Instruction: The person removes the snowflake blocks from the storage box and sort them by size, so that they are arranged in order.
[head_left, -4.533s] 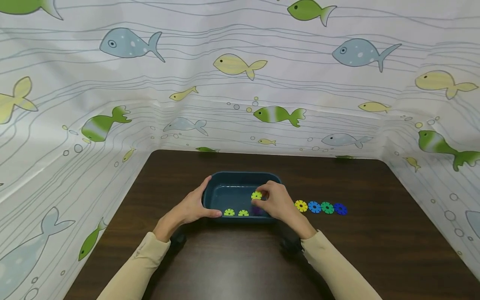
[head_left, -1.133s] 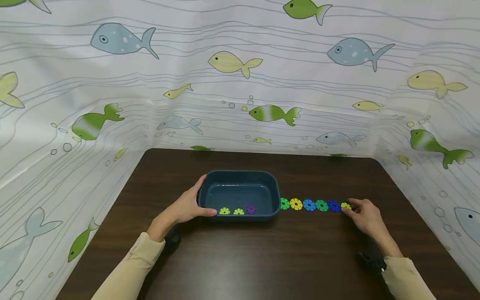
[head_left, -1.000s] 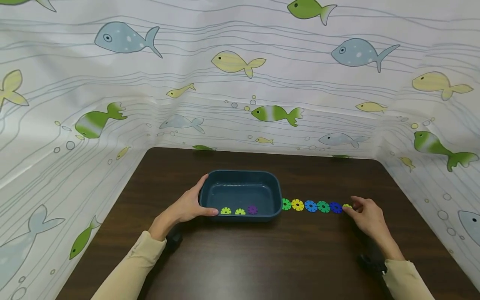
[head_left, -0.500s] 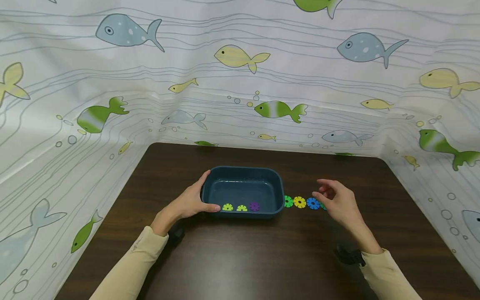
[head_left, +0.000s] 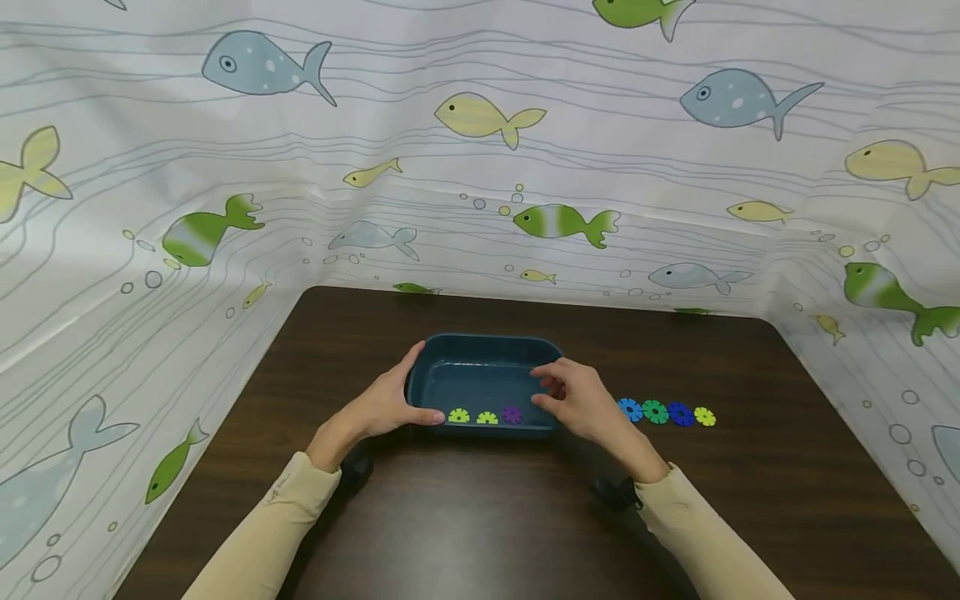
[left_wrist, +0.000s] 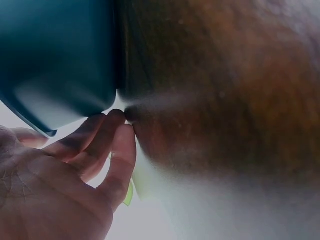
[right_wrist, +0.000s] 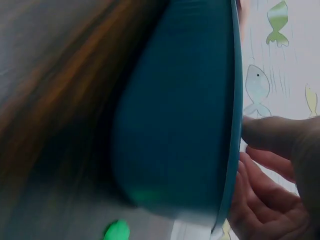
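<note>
My left hand (head_left: 382, 404) grips the left end of a dark blue plastic basin (head_left: 487, 431). Its thumb lies on the near rim, and the fingers touch the outer wall in the left wrist view. Two yellow-green snowflake building discs and a purple disc (head_left: 512, 414) show along the basin's near side. Over the basin's right rim, my right hand (head_left: 588, 404) holds nothing, thumb and fingers apart, close to the purple disc. Right of that hand a blue disc (head_left: 630, 409), a green disc (head_left: 656, 412), a dark blue disc (head_left: 681, 414) and a yellow-green disc (head_left: 705, 416) lie in a row.
The dark wood table (head_left: 465, 517) carries everything. A fish-print sheet (head_left: 480, 242) walls off its back and both sides. My right hand and forearm hide the left part of the disc row in the head view. A green disc (right_wrist: 117, 231) shows under the basin in the right wrist view.
My right hand took a yellow-green disc from the basin, laid it at the row's right end, let go, and came back left over the basin. The left hand kept its place.
</note>
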